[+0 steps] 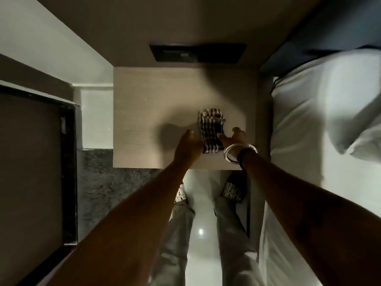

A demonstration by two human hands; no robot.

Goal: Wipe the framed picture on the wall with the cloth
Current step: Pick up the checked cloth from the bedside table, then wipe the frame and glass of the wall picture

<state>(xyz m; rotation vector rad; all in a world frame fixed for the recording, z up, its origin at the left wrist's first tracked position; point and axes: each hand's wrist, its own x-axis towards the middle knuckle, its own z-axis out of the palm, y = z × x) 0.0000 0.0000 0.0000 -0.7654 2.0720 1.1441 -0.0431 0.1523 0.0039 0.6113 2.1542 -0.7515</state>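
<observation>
A black-and-white checked cloth (211,129) lies folded on the light wooden bedside table (144,112), towards its right front. My left hand (188,146) presses against the cloth's near left edge, thumb apart on the table. My right hand (234,137), with metal bangles on its wrist, has its fingertips on the cloth's near right edge. Both hands close on the cloth's near end from either side. I cannot pick out any framed picture on the wall for certain.
A dark switch panel (198,53) sits on the wall behind the table. A bed with white sheets (321,131) runs along the right. A large black-framed panel (68,162) stands at the left beside grey carpet (115,182). My legs and sandals are on the glossy floor (201,223).
</observation>
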